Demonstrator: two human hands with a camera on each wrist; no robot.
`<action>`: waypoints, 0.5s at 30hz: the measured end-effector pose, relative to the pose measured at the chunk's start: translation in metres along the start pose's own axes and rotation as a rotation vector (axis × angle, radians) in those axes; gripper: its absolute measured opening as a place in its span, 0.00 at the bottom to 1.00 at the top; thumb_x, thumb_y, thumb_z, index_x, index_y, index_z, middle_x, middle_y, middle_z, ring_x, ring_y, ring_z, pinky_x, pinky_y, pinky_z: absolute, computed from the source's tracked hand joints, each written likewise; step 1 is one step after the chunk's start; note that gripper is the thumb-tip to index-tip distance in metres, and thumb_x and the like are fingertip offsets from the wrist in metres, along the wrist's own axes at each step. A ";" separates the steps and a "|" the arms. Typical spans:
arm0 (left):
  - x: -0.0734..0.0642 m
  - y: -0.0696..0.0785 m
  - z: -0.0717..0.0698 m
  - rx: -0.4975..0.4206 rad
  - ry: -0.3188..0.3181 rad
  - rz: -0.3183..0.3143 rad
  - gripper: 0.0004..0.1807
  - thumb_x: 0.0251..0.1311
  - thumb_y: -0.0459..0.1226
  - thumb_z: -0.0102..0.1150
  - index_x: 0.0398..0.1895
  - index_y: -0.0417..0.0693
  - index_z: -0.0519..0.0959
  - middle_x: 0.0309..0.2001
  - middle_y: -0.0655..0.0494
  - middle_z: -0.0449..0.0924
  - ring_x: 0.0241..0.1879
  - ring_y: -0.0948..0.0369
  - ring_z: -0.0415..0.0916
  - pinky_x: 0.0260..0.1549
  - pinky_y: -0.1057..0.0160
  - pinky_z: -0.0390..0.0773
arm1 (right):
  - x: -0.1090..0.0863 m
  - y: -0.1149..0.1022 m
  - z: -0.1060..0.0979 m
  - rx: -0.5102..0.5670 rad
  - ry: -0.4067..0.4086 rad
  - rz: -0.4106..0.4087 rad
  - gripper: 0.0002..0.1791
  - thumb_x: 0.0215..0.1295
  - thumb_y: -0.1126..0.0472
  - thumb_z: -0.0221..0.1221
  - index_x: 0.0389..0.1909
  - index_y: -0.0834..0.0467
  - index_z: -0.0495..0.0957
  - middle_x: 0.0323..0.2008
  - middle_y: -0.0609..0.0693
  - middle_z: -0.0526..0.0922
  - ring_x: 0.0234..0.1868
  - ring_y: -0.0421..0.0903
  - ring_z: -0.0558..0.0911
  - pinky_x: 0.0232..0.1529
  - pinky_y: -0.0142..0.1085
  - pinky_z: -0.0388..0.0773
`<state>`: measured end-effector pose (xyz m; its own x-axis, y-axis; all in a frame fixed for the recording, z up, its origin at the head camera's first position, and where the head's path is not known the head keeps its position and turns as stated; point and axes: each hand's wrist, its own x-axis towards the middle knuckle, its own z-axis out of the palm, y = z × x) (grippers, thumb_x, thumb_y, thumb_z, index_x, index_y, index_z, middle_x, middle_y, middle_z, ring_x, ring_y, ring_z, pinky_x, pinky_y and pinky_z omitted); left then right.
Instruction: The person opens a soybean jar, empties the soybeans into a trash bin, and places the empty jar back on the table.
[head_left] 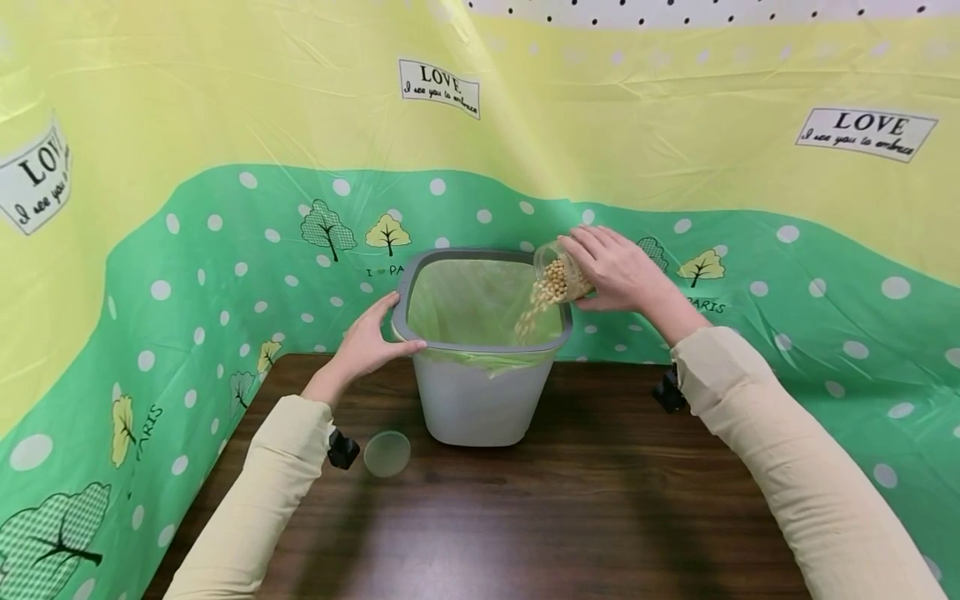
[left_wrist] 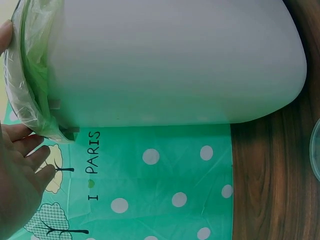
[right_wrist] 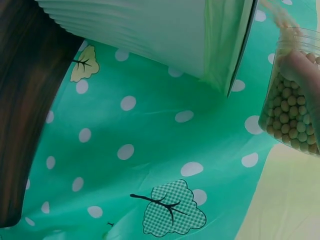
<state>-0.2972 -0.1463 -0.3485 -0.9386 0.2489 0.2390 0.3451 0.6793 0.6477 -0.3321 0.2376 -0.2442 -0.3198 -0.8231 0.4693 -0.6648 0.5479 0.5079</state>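
Observation:
A white trash can [head_left: 480,398] with a grey rim [head_left: 491,347] and a light-green bag lining stands on the table. My left hand [head_left: 367,340] holds its rim at the left front corner, thumb at the front and fingers at the left side. In the left wrist view, that hand [left_wrist: 20,175] shows beside the bag's folded edge. Above the rim's right side, my right hand [head_left: 611,268] grips a clear jar [right_wrist: 287,112], tilted mouth toward the opening. Round pale-yellow soybeans [head_left: 553,283] spill from it into the bag. The bottom inside the can is hidden.
A clear round lid [head_left: 387,454] lies on the dark wooden table [head_left: 540,517], left of the trash can and near the left wrist. Behind and at both sides hangs a green and yellow printed curtain [head_left: 285,125], close to the can's back.

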 end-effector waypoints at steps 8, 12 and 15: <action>-0.001 0.002 0.000 -0.002 -0.006 -0.007 0.52 0.44 0.61 0.61 0.71 0.52 0.50 0.70 0.55 0.47 0.68 0.52 0.46 0.60 0.43 0.55 | 0.003 0.000 -0.004 -0.029 -0.015 -0.026 0.56 0.25 0.44 0.74 0.58 0.67 0.63 0.51 0.67 0.71 0.53 0.63 0.70 0.54 0.52 0.68; -0.001 0.003 -0.001 -0.004 -0.007 -0.009 0.52 0.45 0.61 0.61 0.71 0.52 0.50 0.70 0.55 0.47 0.68 0.52 0.45 0.60 0.43 0.54 | 0.006 0.000 -0.006 -0.036 -0.027 -0.035 0.57 0.25 0.45 0.74 0.59 0.67 0.62 0.52 0.67 0.70 0.54 0.63 0.69 0.55 0.52 0.67; -0.001 0.003 -0.001 -0.005 -0.006 -0.009 0.52 0.44 0.61 0.61 0.70 0.52 0.50 0.70 0.56 0.47 0.68 0.52 0.45 0.60 0.43 0.54 | 0.008 0.000 -0.007 -0.052 -0.038 -0.039 0.57 0.25 0.45 0.74 0.60 0.66 0.62 0.53 0.67 0.70 0.55 0.63 0.68 0.56 0.52 0.66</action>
<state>-0.2954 -0.1454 -0.3463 -0.9416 0.2469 0.2289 0.3367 0.6777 0.6537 -0.3297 0.2322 -0.2354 -0.3207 -0.8485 0.4209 -0.6415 0.5215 0.5625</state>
